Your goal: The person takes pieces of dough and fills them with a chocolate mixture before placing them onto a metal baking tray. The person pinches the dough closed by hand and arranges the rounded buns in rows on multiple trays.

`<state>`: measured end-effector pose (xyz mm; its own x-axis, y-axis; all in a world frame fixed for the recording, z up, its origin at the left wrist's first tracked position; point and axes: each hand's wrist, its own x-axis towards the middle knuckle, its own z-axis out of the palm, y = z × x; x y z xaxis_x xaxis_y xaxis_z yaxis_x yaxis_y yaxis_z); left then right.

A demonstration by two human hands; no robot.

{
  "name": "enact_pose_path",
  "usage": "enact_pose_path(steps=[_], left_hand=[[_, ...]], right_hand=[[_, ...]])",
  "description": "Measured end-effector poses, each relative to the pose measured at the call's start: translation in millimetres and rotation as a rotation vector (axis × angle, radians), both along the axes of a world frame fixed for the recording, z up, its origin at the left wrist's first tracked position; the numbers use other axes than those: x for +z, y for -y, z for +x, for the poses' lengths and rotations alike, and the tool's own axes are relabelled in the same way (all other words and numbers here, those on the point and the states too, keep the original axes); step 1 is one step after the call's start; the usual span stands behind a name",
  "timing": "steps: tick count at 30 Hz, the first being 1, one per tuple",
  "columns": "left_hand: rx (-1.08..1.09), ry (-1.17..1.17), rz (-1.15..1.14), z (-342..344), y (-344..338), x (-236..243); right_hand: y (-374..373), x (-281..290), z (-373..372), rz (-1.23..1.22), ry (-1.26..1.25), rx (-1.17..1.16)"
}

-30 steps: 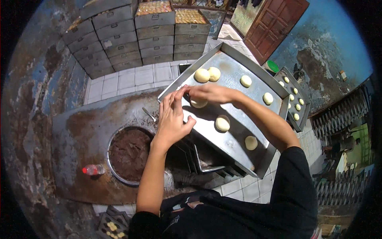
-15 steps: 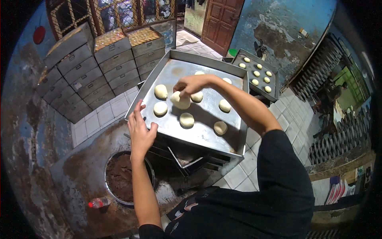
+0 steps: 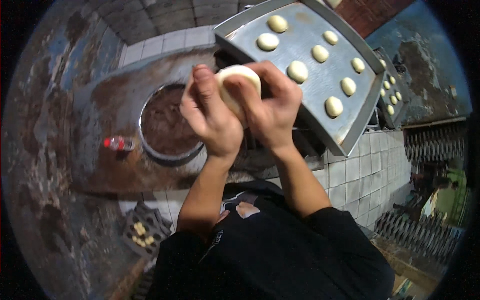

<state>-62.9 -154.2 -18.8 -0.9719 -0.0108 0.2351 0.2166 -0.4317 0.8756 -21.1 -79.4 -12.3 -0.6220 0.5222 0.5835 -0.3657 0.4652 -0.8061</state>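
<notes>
Right, one tray (image 3: 321,76) holds eight dough balls (image 3: 297,71); left, one bowl (image 3: 175,159) holds brown paste (image 3: 167,125). Left hand (image 3: 212,110) and right hand (image 3: 272,107), grip closed, hold one dough piece (image 3: 240,71).

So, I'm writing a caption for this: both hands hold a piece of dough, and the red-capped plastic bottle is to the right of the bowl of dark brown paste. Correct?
Not quite: the head view shows the red-capped plastic bottle to the left of the bowl of dark brown paste. Both the left hand and right hand do hold a piece of dough.
</notes>
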Motion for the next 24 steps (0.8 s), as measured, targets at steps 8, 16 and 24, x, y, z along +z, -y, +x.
enact_pose_path(steps=[8,16,24], left_hand=[[-0.287,0.111,-0.127,-16,140,-127],[-0.323,0.134,-0.708,69,215,-268],[-0.039,0.427,-0.735,76,289,-263]], right_hand=[[56,-8,-13,-0.309,0.573,0.889],[36,-329,49,0.180,1.216,0.645],[27,-458,121,1.230,1.312,0.799]])
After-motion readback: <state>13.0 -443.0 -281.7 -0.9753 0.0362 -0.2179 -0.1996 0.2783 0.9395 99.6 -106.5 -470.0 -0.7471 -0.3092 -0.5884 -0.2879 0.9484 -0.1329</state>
